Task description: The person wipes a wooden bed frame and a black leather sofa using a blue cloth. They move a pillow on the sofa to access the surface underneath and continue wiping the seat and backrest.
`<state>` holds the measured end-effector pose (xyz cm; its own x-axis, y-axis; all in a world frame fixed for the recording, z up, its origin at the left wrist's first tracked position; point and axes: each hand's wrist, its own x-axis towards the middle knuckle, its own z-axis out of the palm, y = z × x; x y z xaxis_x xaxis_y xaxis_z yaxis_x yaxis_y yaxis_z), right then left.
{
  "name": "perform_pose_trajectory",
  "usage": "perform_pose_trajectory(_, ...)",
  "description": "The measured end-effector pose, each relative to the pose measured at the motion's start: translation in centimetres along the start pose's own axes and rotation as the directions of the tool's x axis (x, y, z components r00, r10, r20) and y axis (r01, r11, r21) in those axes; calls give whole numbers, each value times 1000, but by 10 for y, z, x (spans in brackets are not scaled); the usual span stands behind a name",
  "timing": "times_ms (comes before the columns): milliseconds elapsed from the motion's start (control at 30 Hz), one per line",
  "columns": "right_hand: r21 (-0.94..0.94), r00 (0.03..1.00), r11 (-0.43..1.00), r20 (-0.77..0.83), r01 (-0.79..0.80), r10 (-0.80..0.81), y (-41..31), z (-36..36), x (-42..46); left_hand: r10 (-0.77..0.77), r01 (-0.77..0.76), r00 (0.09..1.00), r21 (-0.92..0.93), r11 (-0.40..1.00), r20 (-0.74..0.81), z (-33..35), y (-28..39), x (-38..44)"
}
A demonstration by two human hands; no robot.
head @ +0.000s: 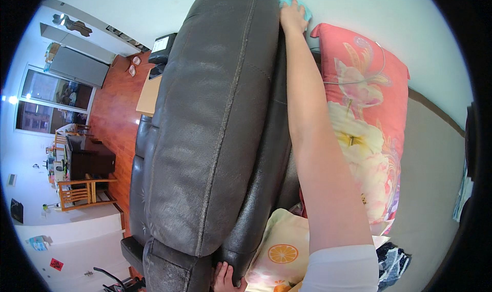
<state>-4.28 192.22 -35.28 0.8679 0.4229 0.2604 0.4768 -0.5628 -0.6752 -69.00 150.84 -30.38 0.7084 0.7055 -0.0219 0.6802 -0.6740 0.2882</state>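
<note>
My right hand (pixel 294 17) is stretched out at the top, pressing a light blue cloth (pixel 305 11) by the far end of a dark leather sofa's back, close to the pale wall. My left hand (pixel 227 278) rests at the bottom edge against the dark leather, with nothing seen in it; part of it is cut off by the frame. Between them lies the sofa's large padded backrest (pixel 215 119). Right of my right arm is a pink floral pillow (pixel 365 100) with a thin cable across it. A cushion with orange-slice prints (pixel 282 253) lies below.
A grey-brown surface (pixel 426 157) extends right of the pillow, with dark patterned fabric (pixel 392 265) near its lower end. Beyond the sofa are a tan box-like surface (pixel 149 96), a black object bearing a white label (pixel 161 46), wooden chairs (pixel 78 194) and a dark table (pixel 92 157).
</note>
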Motion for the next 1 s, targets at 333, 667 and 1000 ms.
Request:
perform_pose_trajectory(333, 649, 962, 719, 250, -248, 105, 70, -25, -31, 46, -46, 999, 15, 999, -17, -3, -1, 14)
perform_pose_trajectory(667, 518, 512, 90, 777, -851, 367, 101, -52, -417, 63, -63, 997, -6, 998, 40, -5, 3, 23)
perform_pose_trajectory(1000, 728, 993, 680, 121, -88, -2, 33, -89, -288, 61, -62, 998, 30, 998, 34, -9, 4, 21)
